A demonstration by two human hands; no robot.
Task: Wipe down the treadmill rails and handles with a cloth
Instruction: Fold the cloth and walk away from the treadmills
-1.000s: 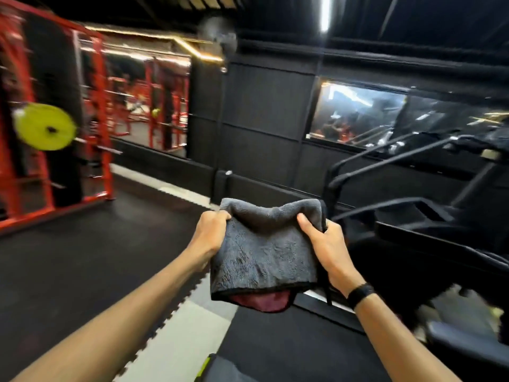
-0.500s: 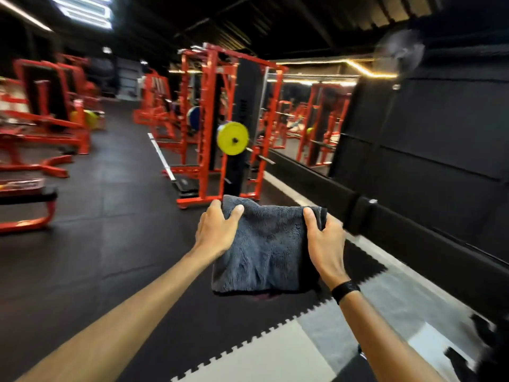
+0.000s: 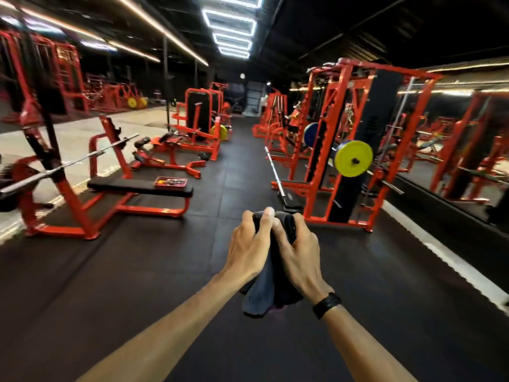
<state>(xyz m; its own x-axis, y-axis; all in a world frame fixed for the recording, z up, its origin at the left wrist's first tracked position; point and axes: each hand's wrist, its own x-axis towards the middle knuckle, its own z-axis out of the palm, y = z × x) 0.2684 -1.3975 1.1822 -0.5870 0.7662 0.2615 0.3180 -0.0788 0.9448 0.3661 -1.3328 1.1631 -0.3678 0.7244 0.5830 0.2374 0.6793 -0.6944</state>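
Item: grey cloth (image 3: 264,288). Location: near centre, held out in the air above the black floor (image 3: 137,285), between both hands. Half a second ago it hung open as a flat panel; now it is gathered into a narrow bundle, its lower end drooping below the wrists.

Left hand (image 3: 248,249): fingers (image 3: 265,224) curled over the top of the cloth, grasping it.

Right hand (image 3: 298,253): fingers clenched around the cloth from the right, touching the left hand; black wristband (image 3: 327,304) on the wrist.

View: now faces down the gym aisle. The treadmill seen at right one second ago is out of frame.

Surroundings: red bench (image 3: 140,188) left, red rack (image 3: 347,139) with yellow plate (image 3: 354,158) right.

Assessment: the cloth is probably being folded or bunched for use; no rail or handle is within reach, so wiping has yet to begin here.
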